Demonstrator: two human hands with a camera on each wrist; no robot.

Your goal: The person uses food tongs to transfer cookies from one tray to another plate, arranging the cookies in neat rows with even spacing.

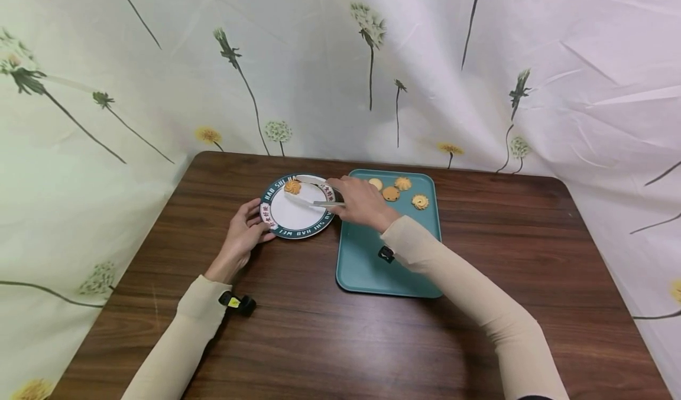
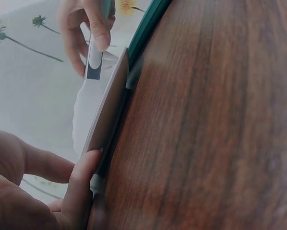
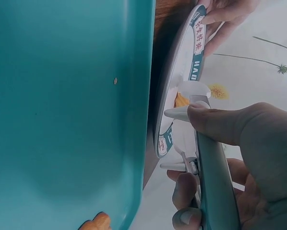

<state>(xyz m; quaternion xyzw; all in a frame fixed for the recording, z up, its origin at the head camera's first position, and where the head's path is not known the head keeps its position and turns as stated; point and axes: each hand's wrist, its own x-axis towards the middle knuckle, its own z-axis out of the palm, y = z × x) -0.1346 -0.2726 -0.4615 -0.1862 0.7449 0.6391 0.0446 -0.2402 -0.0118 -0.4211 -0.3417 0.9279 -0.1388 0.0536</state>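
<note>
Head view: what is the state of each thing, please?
Round green-rimmed white plate: face up, left hand holding its rim
Silver-and-white tongs: spread apart, held by right hand
Golden swirled cookie: between tong tips, contact unclear
Rectangular teal tray: flat, bearing four visible roundish cookies

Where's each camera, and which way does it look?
Head: on the head, looking forward and down at the plate and tray; left hand, right hand and sleeves show.
Left wrist: worn there, looking low across the table at the plate's edge; both hands show.
Right wrist: worn there, looking past the tray toward tongs and plate; both hands show.
Both wrist views share plate and tongs.
</note>
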